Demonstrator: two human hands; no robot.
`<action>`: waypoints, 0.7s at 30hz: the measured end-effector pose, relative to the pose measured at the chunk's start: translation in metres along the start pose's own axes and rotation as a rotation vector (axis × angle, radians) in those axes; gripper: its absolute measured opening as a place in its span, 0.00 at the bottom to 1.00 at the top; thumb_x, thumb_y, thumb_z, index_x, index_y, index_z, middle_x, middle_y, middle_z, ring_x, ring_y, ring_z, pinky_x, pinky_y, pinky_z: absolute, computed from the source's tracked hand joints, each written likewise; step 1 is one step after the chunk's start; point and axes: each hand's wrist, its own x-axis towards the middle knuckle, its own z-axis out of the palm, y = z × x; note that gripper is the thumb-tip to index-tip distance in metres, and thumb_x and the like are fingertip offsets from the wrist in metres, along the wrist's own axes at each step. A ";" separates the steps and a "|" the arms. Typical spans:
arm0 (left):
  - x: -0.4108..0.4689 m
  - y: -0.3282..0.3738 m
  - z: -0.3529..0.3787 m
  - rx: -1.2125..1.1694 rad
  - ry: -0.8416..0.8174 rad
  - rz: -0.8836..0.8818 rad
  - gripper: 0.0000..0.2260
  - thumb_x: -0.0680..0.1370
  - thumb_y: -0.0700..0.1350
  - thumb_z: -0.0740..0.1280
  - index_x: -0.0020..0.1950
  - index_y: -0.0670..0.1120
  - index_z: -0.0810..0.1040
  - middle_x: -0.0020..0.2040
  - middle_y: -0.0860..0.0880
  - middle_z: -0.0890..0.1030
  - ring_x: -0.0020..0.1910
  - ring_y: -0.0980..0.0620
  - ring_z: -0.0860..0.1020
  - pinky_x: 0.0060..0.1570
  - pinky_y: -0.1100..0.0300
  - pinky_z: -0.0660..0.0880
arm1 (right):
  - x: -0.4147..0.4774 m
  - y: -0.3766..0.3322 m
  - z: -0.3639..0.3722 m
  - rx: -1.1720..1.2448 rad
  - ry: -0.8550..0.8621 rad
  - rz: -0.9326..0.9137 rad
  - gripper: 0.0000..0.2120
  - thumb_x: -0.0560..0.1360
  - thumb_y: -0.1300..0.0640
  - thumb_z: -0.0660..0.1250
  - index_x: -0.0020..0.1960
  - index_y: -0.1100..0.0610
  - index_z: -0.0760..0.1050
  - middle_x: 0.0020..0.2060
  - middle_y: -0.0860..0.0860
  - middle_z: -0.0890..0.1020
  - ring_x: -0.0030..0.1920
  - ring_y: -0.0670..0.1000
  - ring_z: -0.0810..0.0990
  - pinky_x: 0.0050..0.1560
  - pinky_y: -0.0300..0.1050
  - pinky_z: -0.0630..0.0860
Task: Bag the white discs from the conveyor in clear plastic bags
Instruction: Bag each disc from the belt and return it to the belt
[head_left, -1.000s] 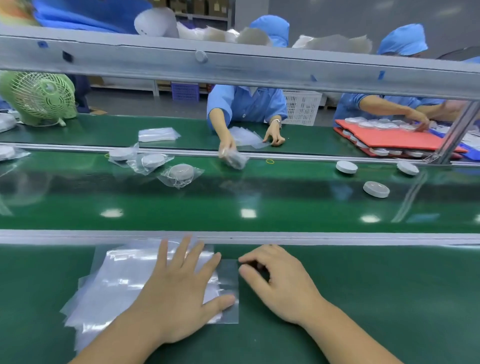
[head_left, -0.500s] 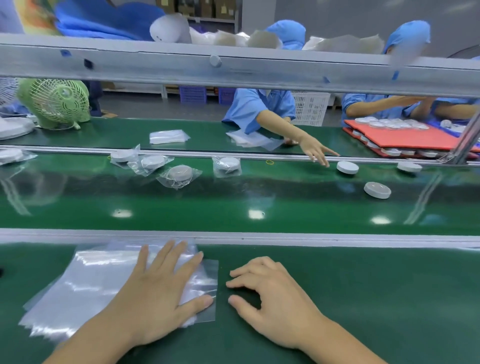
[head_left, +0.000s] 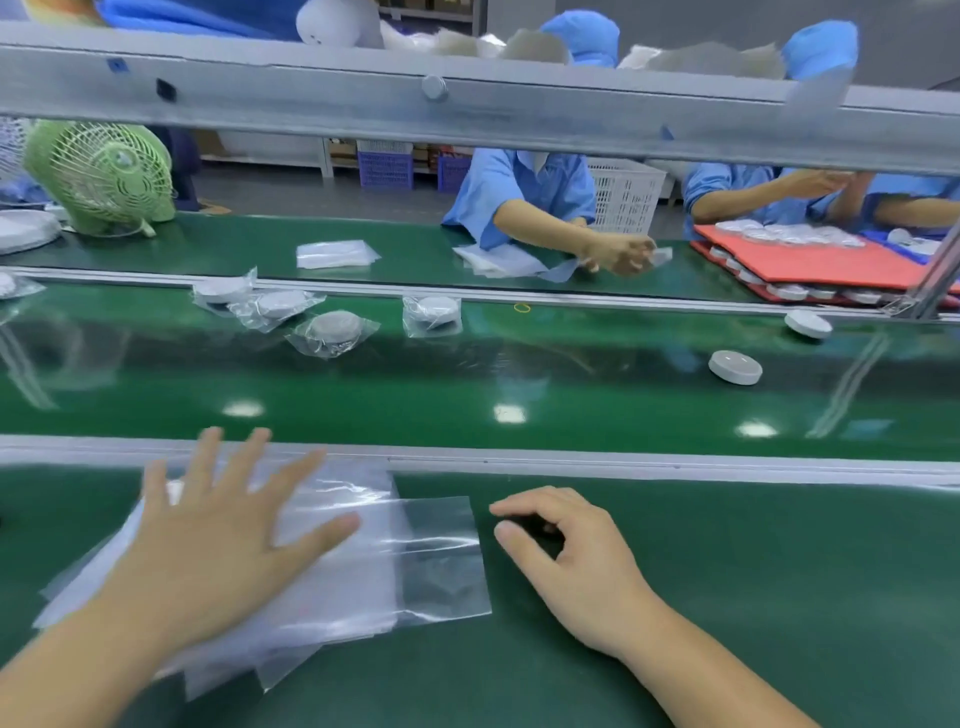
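Note:
A stack of clear plastic bags (head_left: 332, 582) lies on the green bench in front of me. My left hand (head_left: 218, 535) lies flat on the stack with its fingers spread. One bag (head_left: 441, 556) sticks out of the stack to the right. My right hand (head_left: 571, 561) rests on the bench just right of that bag's edge, fingers loosely curled, holding nothing. On the green conveyor (head_left: 467, 395) beyond the rail lie two bare white discs: one (head_left: 735, 367) nearer and one (head_left: 808, 323) farther right. Several bagged discs (head_left: 335, 330) lie at the left.
A metal rail (head_left: 571, 460) separates my bench from the conveyor, and a metal beam (head_left: 467, 109) crosses overhead. Across the belt, workers in blue handle bags (head_left: 514, 260) and red trays of discs (head_left: 810, 254). A green fan (head_left: 98, 174) stands far left.
My left hand has spread its fingers and slid up the stack; one bag now sticks out farther right. The worker opposite took a disc off the belt and drew the arm back.

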 end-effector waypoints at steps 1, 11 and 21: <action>0.000 -0.018 0.003 0.001 -0.084 -0.064 0.41 0.61 0.85 0.34 0.74 0.78 0.43 0.83 0.54 0.41 0.81 0.44 0.37 0.76 0.36 0.37 | -0.001 -0.002 0.002 -0.121 -0.082 -0.069 0.13 0.78 0.38 0.65 0.60 0.37 0.81 0.57 0.30 0.80 0.64 0.36 0.73 0.64 0.33 0.67; 0.005 -0.030 0.031 -0.122 -0.089 -0.062 0.43 0.62 0.86 0.36 0.76 0.74 0.44 0.83 0.54 0.47 0.82 0.47 0.42 0.77 0.37 0.44 | -0.006 -0.016 0.011 -0.565 -0.392 -0.338 0.25 0.81 0.31 0.51 0.74 0.35 0.70 0.76 0.35 0.68 0.76 0.44 0.60 0.77 0.41 0.52; -0.001 -0.064 0.024 -0.204 -0.200 -0.170 0.45 0.60 0.87 0.39 0.75 0.74 0.38 0.83 0.51 0.42 0.82 0.47 0.40 0.77 0.42 0.39 | -0.005 -0.020 0.012 -0.583 -0.435 -0.315 0.26 0.80 0.31 0.47 0.76 0.32 0.66 0.78 0.31 0.61 0.78 0.38 0.54 0.77 0.36 0.46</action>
